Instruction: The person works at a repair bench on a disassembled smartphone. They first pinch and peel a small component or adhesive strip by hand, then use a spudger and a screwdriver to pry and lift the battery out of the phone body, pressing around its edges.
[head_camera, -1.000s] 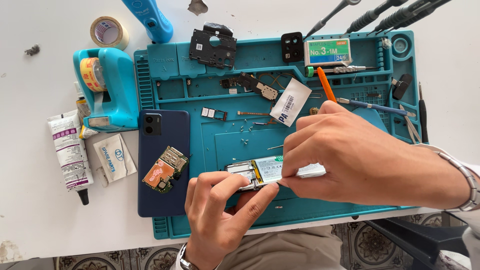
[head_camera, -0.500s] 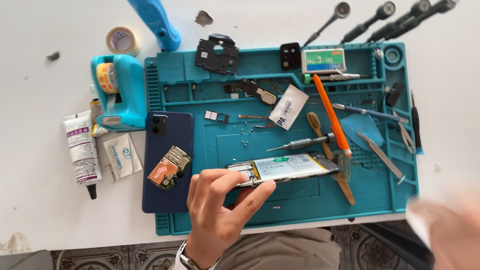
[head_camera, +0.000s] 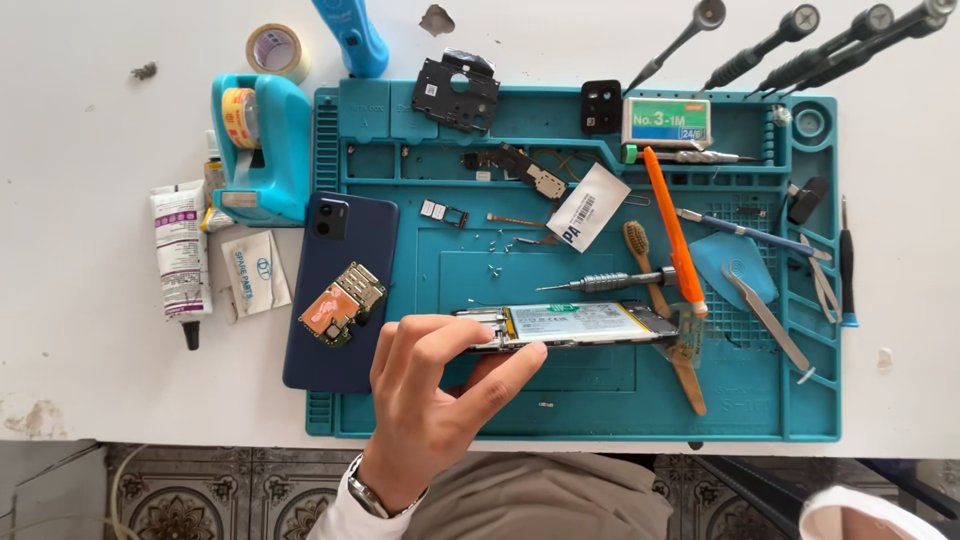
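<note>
**Left hand pinches opened phone on the mat**

The right hand is out of view; whether it is spread or closed cannot be told. A pale rounded shape at the bottom right corner is cut off by the frame edge and too blurred to identify. The left hand's (head_camera: 430, 400) palm hides the mat (head_camera: 760, 400) beneath it, and its fingertips cover the near end of the phone (head_camera: 580, 325), so the grip points themselves are only partly seen. Small screws on the mat are too tiny to make out clearly.

The left hand reaches up from the lower edge, thumb and fingers pressed together on the left end of the phone, pinching it. The phone, opened with its battery showing, is held on edge over the middle of the mat and stretches rightward from the fingers. Its far end sits just beside the orange tool (head_camera: 675, 235) and a brush (head_camera: 650, 290). A screwdriver (head_camera: 610, 284) lies just above the phone. A blue back cover (head_camera: 325, 350) carrying a circuit board (head_camera: 342, 304) lies left of the hand, on the desk (head_camera: 80, 350).
</note>
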